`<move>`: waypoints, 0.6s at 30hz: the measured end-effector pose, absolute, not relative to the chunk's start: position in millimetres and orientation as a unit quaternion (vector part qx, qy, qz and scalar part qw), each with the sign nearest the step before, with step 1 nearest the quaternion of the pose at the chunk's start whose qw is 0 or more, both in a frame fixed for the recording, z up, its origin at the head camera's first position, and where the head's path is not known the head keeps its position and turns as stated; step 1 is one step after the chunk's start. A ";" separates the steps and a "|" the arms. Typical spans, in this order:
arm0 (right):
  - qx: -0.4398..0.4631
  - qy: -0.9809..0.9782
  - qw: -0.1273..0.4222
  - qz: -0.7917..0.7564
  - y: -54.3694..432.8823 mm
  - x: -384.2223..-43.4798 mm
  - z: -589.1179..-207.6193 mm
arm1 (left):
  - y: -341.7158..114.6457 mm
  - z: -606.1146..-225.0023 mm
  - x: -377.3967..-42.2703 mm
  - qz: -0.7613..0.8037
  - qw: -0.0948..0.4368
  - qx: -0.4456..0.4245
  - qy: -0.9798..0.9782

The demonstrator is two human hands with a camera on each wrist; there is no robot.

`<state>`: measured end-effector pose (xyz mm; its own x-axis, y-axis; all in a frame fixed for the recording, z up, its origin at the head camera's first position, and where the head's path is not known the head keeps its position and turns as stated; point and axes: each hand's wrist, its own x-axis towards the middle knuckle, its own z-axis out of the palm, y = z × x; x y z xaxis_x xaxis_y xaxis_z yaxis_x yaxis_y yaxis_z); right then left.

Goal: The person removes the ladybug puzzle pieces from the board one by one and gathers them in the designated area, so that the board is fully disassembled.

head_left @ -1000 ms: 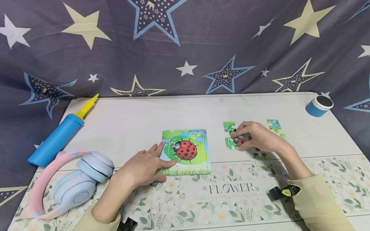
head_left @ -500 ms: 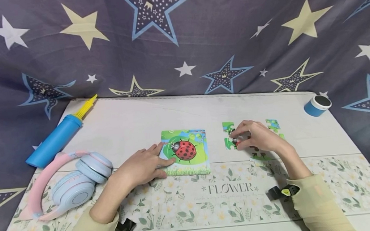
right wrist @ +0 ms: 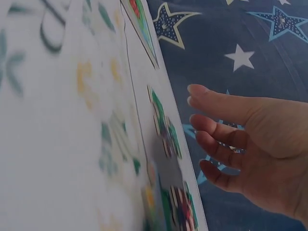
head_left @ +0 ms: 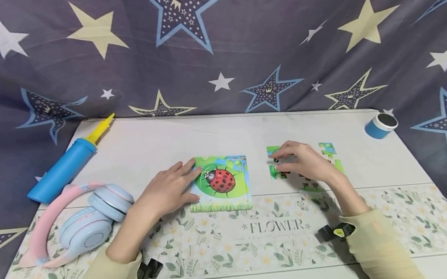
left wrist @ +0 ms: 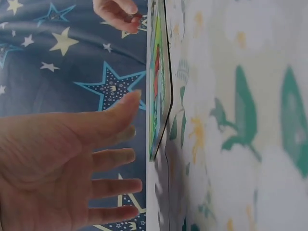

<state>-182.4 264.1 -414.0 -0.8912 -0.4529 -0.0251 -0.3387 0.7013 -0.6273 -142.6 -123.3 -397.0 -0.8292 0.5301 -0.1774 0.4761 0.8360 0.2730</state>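
Note:
A square ladybug picture board (head_left: 220, 183) lies in the middle of the table. My left hand (head_left: 168, 190) hovers at its left edge, fingers spread; in the left wrist view that hand (left wrist: 72, 163) is apart from the board. To the right, my right hand (head_left: 306, 161) is over loose jigsaw pieces, partly hiding them. Its thumb and forefinger are bent with a gap between them in the head view; no piece shows in the right wrist view's hand (right wrist: 255, 139). A green jigsaw piece (head_left: 275, 172) lies under the fingertips, and a blue-green piece (head_left: 327, 148) farther right.
Pink and blue headphones (head_left: 86, 231) lie at the left, with a blue hand pump (head_left: 64, 169) behind them. A small blue and white round container (head_left: 380, 126) stands at the back right. A starry cloth (head_left: 216, 48) hangs along the table's back edge.
My left hand has lifted slightly and drawn back from the ladybug board. The right hand has risen a little off the pieces. The whole view has shifted slightly.

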 end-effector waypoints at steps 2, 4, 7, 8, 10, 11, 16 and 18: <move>-0.213 0.916 0.086 -0.329 258.4 -181.6 -413.3 | -122.4 -398.5 -144.5 0.114 0.144 0.258 0.949; -0.215 0.912 0.081 -0.339 250.9 -181.3 -412.6 | -121.5 -399.1 -145.9 0.117 0.168 0.251 0.946; -0.225 0.907 0.072 -0.347 238.4 -180.8 -412.7 | -120.9 -400.4 -147.7 0.112 0.192 0.249 0.943; -0.229 0.906 0.070 -0.350 233.8 -180.9 -412.7 | -121.0 -400.6 -148.1 0.108 0.196 0.250 0.942; -0.235 0.904 0.066 -0.351 225.1 -181.1 -413.0 | -120.9 -400.7 -148.4 0.102 0.201 0.251 0.941; -0.238 0.903 0.064 -0.352 220.7 -181.3 -413.1 | -121.0 -401.0 -148.6 0.101 0.203 0.250 0.941; -0.254 0.889 0.061 -0.375 199.6 -183.0 -413.1 | -120.1 -401.8 -149.3 0.101 0.212 0.246 0.940; -0.262 0.881 0.064 -0.389 191.9 -183.1 -413.0 | -119.6 -402.0 -149.3 0.101 0.212 0.246 0.941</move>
